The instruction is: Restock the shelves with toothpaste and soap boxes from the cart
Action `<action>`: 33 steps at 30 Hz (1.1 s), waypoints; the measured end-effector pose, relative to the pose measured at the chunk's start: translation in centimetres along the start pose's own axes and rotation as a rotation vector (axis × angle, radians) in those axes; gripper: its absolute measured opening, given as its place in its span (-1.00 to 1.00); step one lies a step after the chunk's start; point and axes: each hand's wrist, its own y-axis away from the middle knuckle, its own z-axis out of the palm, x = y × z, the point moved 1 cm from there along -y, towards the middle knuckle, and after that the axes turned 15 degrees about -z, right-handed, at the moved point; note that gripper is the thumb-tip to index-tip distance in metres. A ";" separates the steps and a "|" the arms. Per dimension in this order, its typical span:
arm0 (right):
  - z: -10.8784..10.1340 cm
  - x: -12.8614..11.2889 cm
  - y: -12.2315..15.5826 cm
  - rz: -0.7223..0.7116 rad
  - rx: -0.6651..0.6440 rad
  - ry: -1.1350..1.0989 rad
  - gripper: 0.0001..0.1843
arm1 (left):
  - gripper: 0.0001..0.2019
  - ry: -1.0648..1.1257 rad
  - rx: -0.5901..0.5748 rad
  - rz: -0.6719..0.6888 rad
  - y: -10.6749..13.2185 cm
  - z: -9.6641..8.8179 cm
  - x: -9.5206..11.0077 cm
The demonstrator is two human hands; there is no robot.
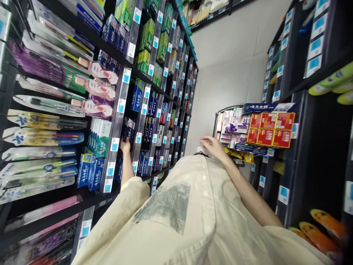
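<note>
On the left, my left hand (pixel 125 146) reaches in between the shelf price strips. Its thumb and fingers close around a dark blue toothpaste box (pixel 128 128) standing on the shelf; part of the fingers is hidden behind the box. My right hand (pixel 213 146) hovers in front of my shirt, fingers loosely bent and apart, with nothing in it. Just beyond that hand stands a cart (pixel 216 116) piled with pink and white packs (pixel 233 125), red boxes (pixel 270 129) and a long dark blue box (pixel 268 107).
Hanging toothbrush packs (pixel 44 136) and pink bottles (pixel 95 106) fill the near left shelf. Green and yellow boxes (pixel 147 35) stand further along. A grey floor (pixel 228 55) runs between the racks. Orange slippers (pixel 317 232) lie on the right shelf (pixel 298 154).
</note>
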 end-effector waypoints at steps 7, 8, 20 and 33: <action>-0.1 0.9 0.4 0.011 0.056 -0.005 -0.80 | -0.46 -0.023 -0.010 0.006 0.7 -0.6 0.7; 0.0 1.0 0.5 0.008 0.059 -0.005 -0.81 | -0.46 -0.026 -0.014 0.010 0.7 -0.7 0.8; -0.6 0.9 0.8 0.040 0.043 0.022 -0.79 | -0.53 0.014 -0.016 -0.004 0.2 -0.4 1.4; -1.3 0.0 0.3 0.091 0.071 -0.012 -0.87 | -0.39 0.049 0.016 -0.126 2.5 -0.9 3.3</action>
